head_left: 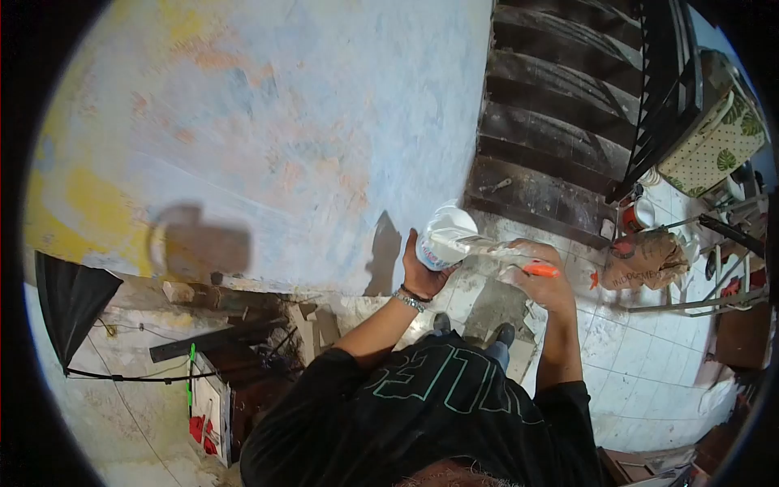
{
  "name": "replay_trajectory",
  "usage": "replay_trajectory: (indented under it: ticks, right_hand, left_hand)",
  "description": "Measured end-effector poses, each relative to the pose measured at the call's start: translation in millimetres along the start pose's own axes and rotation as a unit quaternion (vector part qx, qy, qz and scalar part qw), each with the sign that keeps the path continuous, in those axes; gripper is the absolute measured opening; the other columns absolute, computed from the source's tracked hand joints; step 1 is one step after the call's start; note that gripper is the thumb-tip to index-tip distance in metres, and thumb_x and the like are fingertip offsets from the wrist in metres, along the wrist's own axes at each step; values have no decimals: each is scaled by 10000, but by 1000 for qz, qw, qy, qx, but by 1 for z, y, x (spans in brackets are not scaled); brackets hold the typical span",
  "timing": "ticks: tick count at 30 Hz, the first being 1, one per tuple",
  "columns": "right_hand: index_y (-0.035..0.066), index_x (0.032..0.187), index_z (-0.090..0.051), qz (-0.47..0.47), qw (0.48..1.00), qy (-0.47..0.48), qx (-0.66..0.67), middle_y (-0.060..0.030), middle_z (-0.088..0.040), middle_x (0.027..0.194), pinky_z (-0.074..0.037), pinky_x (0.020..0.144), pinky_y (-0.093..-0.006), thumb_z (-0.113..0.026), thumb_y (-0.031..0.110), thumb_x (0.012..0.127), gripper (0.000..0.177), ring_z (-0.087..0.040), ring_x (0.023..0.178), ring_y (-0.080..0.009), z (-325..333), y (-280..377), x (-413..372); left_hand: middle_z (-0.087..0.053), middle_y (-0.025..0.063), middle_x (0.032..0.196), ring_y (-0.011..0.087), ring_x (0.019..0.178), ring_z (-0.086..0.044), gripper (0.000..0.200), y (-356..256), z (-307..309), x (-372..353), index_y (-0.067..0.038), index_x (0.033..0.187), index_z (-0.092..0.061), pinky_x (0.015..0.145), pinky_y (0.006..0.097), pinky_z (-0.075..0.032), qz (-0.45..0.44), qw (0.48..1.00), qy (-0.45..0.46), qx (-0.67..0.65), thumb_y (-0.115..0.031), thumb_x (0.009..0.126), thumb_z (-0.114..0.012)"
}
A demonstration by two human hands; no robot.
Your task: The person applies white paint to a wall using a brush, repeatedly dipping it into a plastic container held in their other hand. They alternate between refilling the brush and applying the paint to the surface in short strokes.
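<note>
A white plastic tub [436, 257] with printing on its side is cupped in my left hand [423, 277], its fingers wrapped round the wall. White paste [445, 221] coats the tub's inside and rim. My right hand [542, 284], smeared with white, is closed on a putty knife [542, 270] with an orange handle. The knife's paste-covered blade reaches left into the mouth of the tub. Beyond both hands stands a patchy wall [308, 154] in blue, white, yellow and peach, with shadows cast on it.
Dark stairs [556, 122] with a black railing [669, 97] rise ahead on the right. A torn paper cement sack [649, 258], a red and white bucket [639, 213] and a metal frame [690, 307] stand on the tiled floor [625, 349]. Dark planks [215, 337] lie at lower left.
</note>
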State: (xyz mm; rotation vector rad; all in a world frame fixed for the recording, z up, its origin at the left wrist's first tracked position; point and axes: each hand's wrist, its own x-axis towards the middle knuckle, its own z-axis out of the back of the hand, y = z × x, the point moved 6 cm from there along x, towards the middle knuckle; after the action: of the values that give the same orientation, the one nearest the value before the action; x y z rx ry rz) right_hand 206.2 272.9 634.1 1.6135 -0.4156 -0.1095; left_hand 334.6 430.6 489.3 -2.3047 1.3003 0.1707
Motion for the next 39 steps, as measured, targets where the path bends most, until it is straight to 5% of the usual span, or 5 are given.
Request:
replay_trajectory:
  ticks: [2, 6, 16, 28, 39]
  right_hand:
    - [-27, 908, -648, 83, 996, -13, -10, -88, -645, 833, -490, 702, -277, -733, 13, 704, 225, -620, 800, -167, -3, 8, 4]
    - [-1, 849, -661, 103, 987, -29, -119, -108, -642, 814, -482, 692, -286, -739, 62, 702, 177, -624, 751, -187, -10, 9, 12]
    - [-24, 886, -654, 149, 985, 6, -81, -99, -657, 847, -483, 680, -275, -620, 25, 713, 183, -611, 738, -149, -12, 24, 37]
    - [-38, 940, -642, 37, 998, 28, 49, -57, -629, 775, -469, 609, -245, -605, 65, 763, 208, -592, 669, -118, -10, -4, 49]
    - [-44, 944, -646, 46, 995, 45, 82, -25, -619, 724, -481, 550, -219, -599, 82, 839, 171, -573, 601, -72, -96, 84, 126]
  left_hand:
    - [-572, 100, 1228, 277, 1074, -592, 690, -6, -6, -9, -119, 1298, -477, 829, 454, -529, -21, 1000, -11, 10, -643, 860, -371]
    - [-553, 72, 1262, 270, 1098, -565, 684, -18, -11, -13, -140, 1293, -487, 833, 436, -505, -74, 996, -57, 8, -649, 849, -377]
    - [-583, 88, 1188, 299, 1025, -587, 674, -33, -4, -12, -141, 1247, -513, 814, 477, -512, -106, 992, -59, -45, -659, 823, -440]
    - [-611, 82, 1138, 283, 956, -625, 630, -30, -2, -17, -128, 1229, -520, 774, 446, -537, -133, 988, -60, -43, -623, 871, -367]
    - [-588, 70, 1166, 300, 1027, -587, 597, -11, 26, -44, -159, 1232, -509, 747, 491, -514, -115, 990, -85, -13, -613, 871, -369]
